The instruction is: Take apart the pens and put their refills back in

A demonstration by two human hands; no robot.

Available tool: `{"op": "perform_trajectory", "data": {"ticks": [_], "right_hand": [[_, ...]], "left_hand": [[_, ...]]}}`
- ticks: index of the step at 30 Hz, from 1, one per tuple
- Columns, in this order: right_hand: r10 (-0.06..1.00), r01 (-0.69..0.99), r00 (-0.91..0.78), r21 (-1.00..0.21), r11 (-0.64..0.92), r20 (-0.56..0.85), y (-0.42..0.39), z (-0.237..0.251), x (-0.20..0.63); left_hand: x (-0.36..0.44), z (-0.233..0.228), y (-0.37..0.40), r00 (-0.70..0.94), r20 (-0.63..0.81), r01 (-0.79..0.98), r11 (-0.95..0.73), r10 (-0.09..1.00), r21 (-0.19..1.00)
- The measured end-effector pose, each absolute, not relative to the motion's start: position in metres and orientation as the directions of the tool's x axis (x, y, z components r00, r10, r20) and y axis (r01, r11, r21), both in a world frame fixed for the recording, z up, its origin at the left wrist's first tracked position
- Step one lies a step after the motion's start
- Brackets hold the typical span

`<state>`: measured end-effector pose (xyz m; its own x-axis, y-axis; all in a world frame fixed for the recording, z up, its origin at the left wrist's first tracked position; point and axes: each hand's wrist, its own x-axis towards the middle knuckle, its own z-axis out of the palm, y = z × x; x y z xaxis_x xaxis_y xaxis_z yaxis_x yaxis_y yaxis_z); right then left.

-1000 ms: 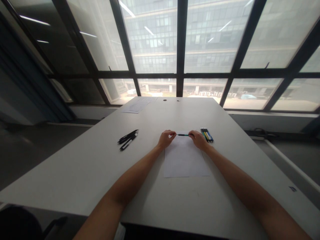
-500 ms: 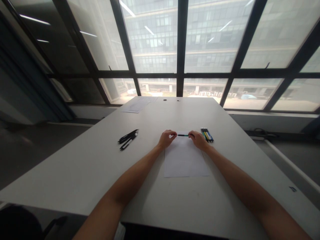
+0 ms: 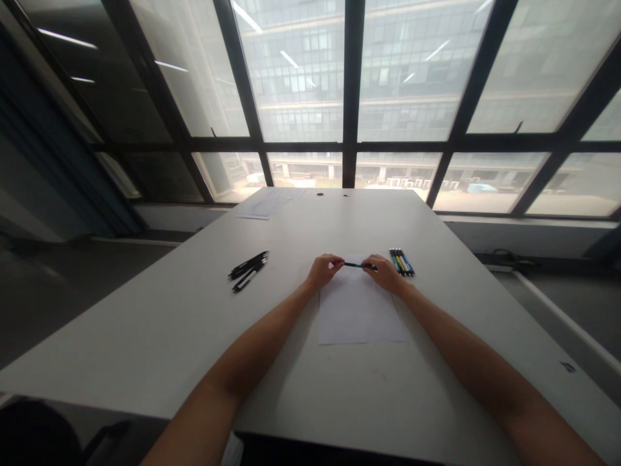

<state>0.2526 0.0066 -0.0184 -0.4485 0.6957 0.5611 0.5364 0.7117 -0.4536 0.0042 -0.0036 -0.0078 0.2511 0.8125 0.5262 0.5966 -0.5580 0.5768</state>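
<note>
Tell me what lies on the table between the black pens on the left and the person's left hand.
Nothing: in the head view, the white table is bare between the black pens and the left hand.

A slim green-and-black plastic pen (image 3: 358,265) lay level, crosswise, just above the far edge of a white sheet of paper (image 3: 359,307), pinched at its ends between the left hand (image 3: 322,270) and right hand (image 3: 385,272) over the table.

Paper sheet (image 3: 359,317) centre of table (image 3: 145,336); pen cluster (image 3: 248,270) left, pen row (image 3: 402,261) right, papers (image 3: 270,204) far edge
</note>
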Motion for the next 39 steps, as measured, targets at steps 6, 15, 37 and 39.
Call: {"op": "perform_trajectory", "data": {"ticks": [6,15,37,39], "right_hand": [[0.687,0.526,-0.446,-0.453,0.720,0.574,0.0055,-0.0178,0.2520],[0.702,0.484,-0.474,-0.508,0.712,0.532,0.0072,-0.0203,0.2525],[0.677,0.484,-0.479,-0.475,0.735,0.559,0.0024,-0.0157,0.2514],[0.671,0.492,-0.500,-0.458,0.740,0.547,0.0021,-0.0147,0.2513]], "left_hand": [[0.0035,-0.0090,-0.0020,0.271,0.532,0.556,-0.582,0.802,0.594],[0.0033,-0.0084,-0.0024,0.276,0.520,0.544,-0.578,0.808,0.608],[0.0045,-0.0044,-0.0058,0.223,0.454,0.545,-0.496,0.863,0.676],[0.0046,-0.0043,-0.0059,0.224,0.452,0.537,-0.496,0.864,0.682]]}}
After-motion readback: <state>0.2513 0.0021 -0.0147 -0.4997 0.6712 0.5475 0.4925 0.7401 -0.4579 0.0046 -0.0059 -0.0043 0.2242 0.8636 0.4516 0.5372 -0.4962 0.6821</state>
